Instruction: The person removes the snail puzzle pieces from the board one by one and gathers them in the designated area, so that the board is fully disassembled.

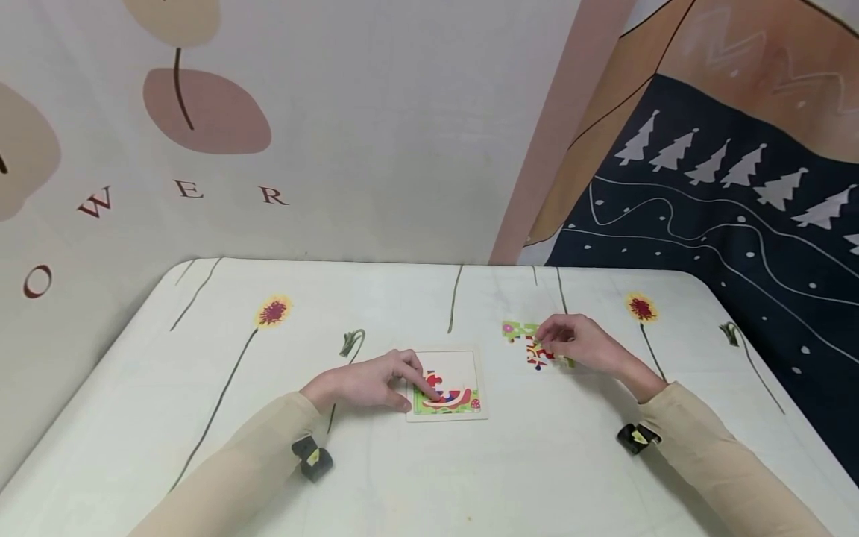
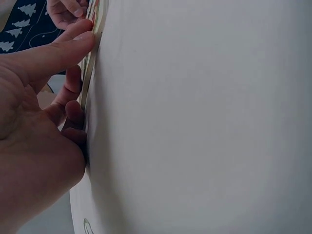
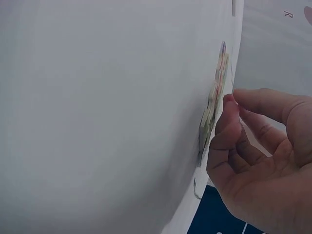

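Reaching in over the left side of the square puzzle tray (image 1: 456, 369) with the left hand (image 1: 376, 382), and laying an outstretched index fingertip right on the fitted pieces (image 1: 464, 403)! Holding the thumb well clear of that index finger, down at the tray's left edge, with the other fingers loosely bent, as seen from the left wrist. Across to the right: poising the right hand (image 1: 582, 343) over the loose pieces (image 1: 537, 353), with fingers curled and thumb and index tips all but meeting. Can't tell about any piece between those tips, even from the right wrist.

Turning to direction: running left to right along the tray's near edge, in the case of the fitted strip, long axis level with that edge, and stepping up in red at the left end. Looking right of the tray, and well apart from it: finding the loose pieces strung from upper left, at a pink flower on green, to lower right beneath the hand. Resting all on a white cloth (image 1: 376, 485).
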`<state>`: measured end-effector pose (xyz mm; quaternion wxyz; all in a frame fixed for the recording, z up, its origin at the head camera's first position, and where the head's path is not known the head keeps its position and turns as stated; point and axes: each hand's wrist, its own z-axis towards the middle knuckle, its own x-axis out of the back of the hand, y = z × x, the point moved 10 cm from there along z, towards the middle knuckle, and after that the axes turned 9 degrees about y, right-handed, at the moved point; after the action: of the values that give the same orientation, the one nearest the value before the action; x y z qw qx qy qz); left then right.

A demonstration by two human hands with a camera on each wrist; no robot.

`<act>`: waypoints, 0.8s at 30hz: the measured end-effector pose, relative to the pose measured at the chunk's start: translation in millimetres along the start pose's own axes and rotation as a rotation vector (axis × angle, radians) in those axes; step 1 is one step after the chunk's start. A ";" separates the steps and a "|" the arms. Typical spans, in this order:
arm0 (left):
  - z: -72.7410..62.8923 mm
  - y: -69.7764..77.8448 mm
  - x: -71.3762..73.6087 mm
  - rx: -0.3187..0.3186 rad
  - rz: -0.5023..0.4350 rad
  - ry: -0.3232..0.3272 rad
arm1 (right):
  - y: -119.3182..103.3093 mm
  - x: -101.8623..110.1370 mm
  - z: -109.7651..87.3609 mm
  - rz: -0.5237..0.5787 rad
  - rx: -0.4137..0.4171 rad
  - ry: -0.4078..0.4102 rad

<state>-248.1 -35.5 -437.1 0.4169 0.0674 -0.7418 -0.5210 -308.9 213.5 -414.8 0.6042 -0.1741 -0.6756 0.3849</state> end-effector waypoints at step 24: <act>-18.6 -2.0 10.9 0.012 -0.024 0.156 | -62.0 -57.5 -0.8 0.103 0.169 -0.133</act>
<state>-242.9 -55.6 -430.8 0.4666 0.1195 -0.7094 -0.5146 -281.9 133.6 -408.8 0.5500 -0.1311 -0.6694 0.4819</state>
